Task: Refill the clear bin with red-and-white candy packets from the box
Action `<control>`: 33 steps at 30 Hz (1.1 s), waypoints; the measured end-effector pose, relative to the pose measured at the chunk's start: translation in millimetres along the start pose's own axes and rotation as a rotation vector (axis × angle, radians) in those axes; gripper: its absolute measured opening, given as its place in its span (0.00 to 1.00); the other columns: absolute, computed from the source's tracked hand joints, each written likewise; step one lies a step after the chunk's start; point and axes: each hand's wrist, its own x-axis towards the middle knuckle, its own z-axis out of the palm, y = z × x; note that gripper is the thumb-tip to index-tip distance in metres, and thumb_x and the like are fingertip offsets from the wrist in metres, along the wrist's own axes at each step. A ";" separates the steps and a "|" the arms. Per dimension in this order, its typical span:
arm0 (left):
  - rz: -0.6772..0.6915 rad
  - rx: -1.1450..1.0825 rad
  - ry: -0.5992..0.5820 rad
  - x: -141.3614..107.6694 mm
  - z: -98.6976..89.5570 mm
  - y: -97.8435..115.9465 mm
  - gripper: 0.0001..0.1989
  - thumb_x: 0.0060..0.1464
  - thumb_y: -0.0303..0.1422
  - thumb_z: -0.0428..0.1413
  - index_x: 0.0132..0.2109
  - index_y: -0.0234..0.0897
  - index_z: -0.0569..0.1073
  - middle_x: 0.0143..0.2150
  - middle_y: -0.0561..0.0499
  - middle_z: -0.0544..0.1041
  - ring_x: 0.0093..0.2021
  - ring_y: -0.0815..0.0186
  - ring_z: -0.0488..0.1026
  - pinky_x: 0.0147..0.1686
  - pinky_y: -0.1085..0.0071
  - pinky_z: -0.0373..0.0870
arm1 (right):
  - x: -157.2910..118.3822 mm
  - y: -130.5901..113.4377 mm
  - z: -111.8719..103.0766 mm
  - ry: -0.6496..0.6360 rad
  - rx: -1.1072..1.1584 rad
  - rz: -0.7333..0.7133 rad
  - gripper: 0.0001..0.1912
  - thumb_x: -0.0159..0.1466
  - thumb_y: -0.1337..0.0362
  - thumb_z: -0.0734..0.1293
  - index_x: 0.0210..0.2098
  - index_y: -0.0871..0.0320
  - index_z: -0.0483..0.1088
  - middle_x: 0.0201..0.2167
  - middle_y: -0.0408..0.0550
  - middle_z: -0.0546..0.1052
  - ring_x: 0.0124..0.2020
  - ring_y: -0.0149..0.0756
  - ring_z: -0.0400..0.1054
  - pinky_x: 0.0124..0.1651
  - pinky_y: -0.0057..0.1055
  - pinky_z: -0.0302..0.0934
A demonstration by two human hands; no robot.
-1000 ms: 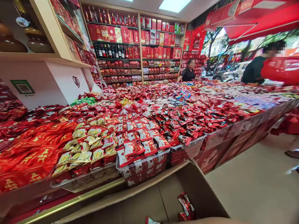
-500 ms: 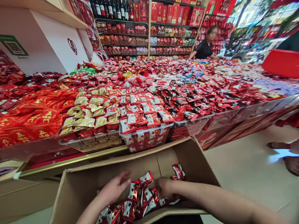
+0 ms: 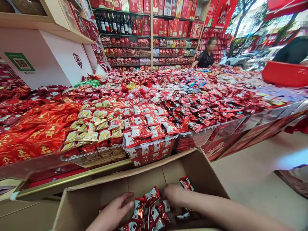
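Observation:
An open cardboard box point(image 3: 146, 179) sits in front of me with a loose heap of red-and-white snack packets point(image 3: 152, 195) inside. My left hand point(image 3: 117, 208) reaches in beside the heap's left edge, thumb and fingers apart, holding nothing that shows. Over the right side of the heap, my right hand point(image 3: 175, 195) is curled and slightly blurred. Its fingertips point down and are hidden, so what they grip cannot be made out. Another red-and-white packet point(image 3: 186, 183) leans by the box's far wall, just past my right hand.
Behind the box stands a clear plastic bin point(image 3: 150, 150) heaped with similar packets. Gold-and-red packets point(image 3: 96, 123) and red pouches point(image 3: 43, 134) fill the display to its left. A person point(image 3: 209, 56) is across the display; another holds a red basket point(image 3: 285, 73) at right.
The view has tilted up, so everything sits lower in the picture. My right hand has risen a little from the packets beneath it; my left stays at the heap's left side.

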 end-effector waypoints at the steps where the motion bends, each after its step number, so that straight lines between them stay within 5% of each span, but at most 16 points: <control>1: 0.009 -0.011 0.003 -3.4 -1.0 8.4 0.21 0.48 0.42 0.51 0.47 0.34 0.70 0.49 0.43 0.74 0.50 0.58 0.68 0.51 0.65 0.60 | -8.7 1.0 -13.2 0.042 0.017 -0.014 0.06 0.49 0.66 0.67 0.28 0.60 0.72 0.24 0.48 0.74 0.29 0.40 0.69 0.29 0.30 0.59; 5: 0.019 -0.131 0.006 -18.7 10.5 53.6 0.26 0.54 0.48 0.37 0.50 0.38 0.66 0.41 0.47 0.76 0.36 0.63 0.73 0.33 0.69 0.68 | -44.3 -7.0 -57.2 0.292 0.422 -0.219 0.14 0.61 0.57 0.57 0.27 0.59 0.66 0.20 0.40 0.65 0.23 0.26 0.58 0.24 0.22 0.50; 8: 0.019 -0.404 0.159 -26.0 32.2 86.3 0.28 0.52 0.51 0.37 0.51 0.38 0.63 0.30 0.51 0.75 0.27 0.65 0.71 0.23 0.72 0.67 | -57.6 -25.7 -68.7 0.435 0.771 -0.291 0.18 0.62 0.56 0.54 0.21 0.60 0.58 0.18 0.37 0.55 0.21 0.24 0.49 0.23 0.22 0.46; 12: 0.186 -0.326 0.512 -25.4 52.8 104.6 0.19 0.53 0.46 0.44 0.45 0.41 0.65 0.41 0.50 0.73 0.38 0.62 0.70 0.37 0.68 0.67 | -54.6 -47.7 -66.6 0.646 0.925 -0.240 0.19 0.62 0.54 0.52 0.20 0.58 0.52 0.18 0.37 0.53 0.21 0.25 0.47 0.24 0.24 0.45; 17: 0.403 -0.305 0.709 -24.9 54.6 106.9 0.15 0.54 0.41 0.45 0.46 0.40 0.64 0.46 0.48 0.70 0.48 0.61 0.65 0.47 0.66 0.61 | -49.3 -57.6 -63.8 0.838 0.984 -0.205 0.21 0.62 0.51 0.52 0.19 0.57 0.50 0.17 0.37 0.51 0.20 0.26 0.45 0.23 0.25 0.44; 21: 0.426 -0.431 0.735 -28.3 55.6 113.0 0.14 0.53 0.42 0.47 0.43 0.41 0.66 0.42 0.51 0.72 0.45 0.63 0.67 0.47 0.67 0.61 | -55.2 -60.4 -68.5 0.809 1.134 -0.265 0.21 0.61 0.50 0.53 0.18 0.57 0.50 0.17 0.38 0.53 0.19 0.25 0.46 0.22 0.25 0.45; 27: 0.284 -0.570 0.792 -27.3 56.0 118.1 0.19 0.48 0.49 0.49 0.40 0.40 0.67 0.37 0.51 0.74 0.38 0.61 0.70 0.41 0.67 0.64 | -67.6 -57.8 -82.8 0.719 1.367 -0.276 0.21 0.58 0.47 0.56 0.21 0.58 0.56 0.14 0.36 0.57 0.15 0.24 0.49 0.18 0.23 0.45; 30: 0.185 -0.625 0.779 -29.2 56.3 118.2 0.24 0.44 0.53 0.49 0.42 0.43 0.67 0.36 0.52 0.75 0.35 0.62 0.72 0.37 0.69 0.66 | -69.0 -58.7 -80.1 0.610 1.372 -0.287 0.18 0.55 0.50 0.62 0.23 0.58 0.58 0.16 0.38 0.61 0.16 0.24 0.53 0.19 0.22 0.49; 33: 0.068 -0.612 0.790 -32.9 58.0 116.3 0.27 0.41 0.57 0.48 0.42 0.44 0.68 0.36 0.52 0.77 0.33 0.61 0.72 0.33 0.68 0.67 | -68.8 -58.8 -74.0 0.647 1.260 -0.282 0.16 0.56 0.53 0.62 0.22 0.60 0.61 0.18 0.40 0.65 0.19 0.25 0.56 0.22 0.23 0.52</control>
